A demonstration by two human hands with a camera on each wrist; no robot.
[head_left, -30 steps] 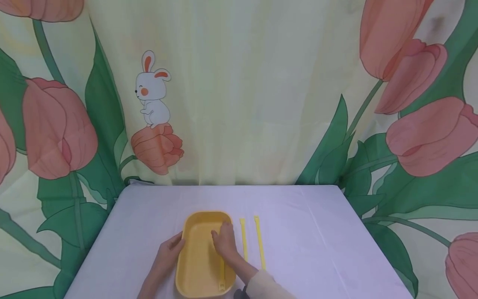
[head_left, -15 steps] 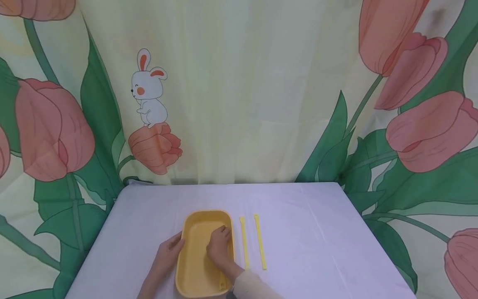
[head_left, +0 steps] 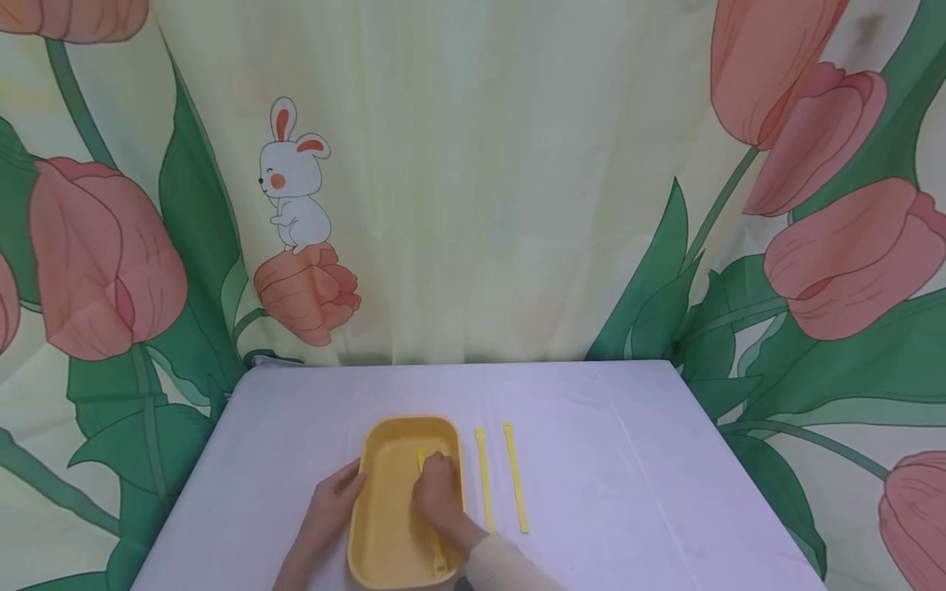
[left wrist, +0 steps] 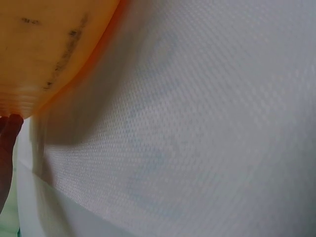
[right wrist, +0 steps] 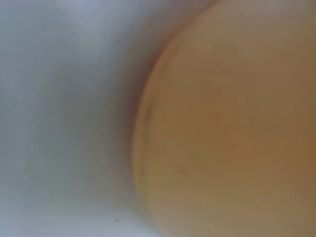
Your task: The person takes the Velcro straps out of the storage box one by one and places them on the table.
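Observation:
A yellow tray with rounded corners lies lengthwise on the table in the head view. My left hand holds its left rim, thumb over the edge. The left wrist view has the tray's outer wall close up, with dark smudges on it and a finger of the left hand against it. Inside the tray is a thin yellow strip, slightly slanted. My right hand, fingers curled, grips this strip around its upper half, hiding that part. In the right wrist view only the blurred tray shows.
Two similar yellow strips stand out on the white tablecloth right of the tray, the nearer strip and the farther strip, roughly parallel. Behind the table hangs a curtain printed with tulips and a rabbit.
My right hand has moved from the tray's upper right down and slightly left, its fingers closing. The strip's top end has swung left and now shows beside the hand. The left hand stays put.

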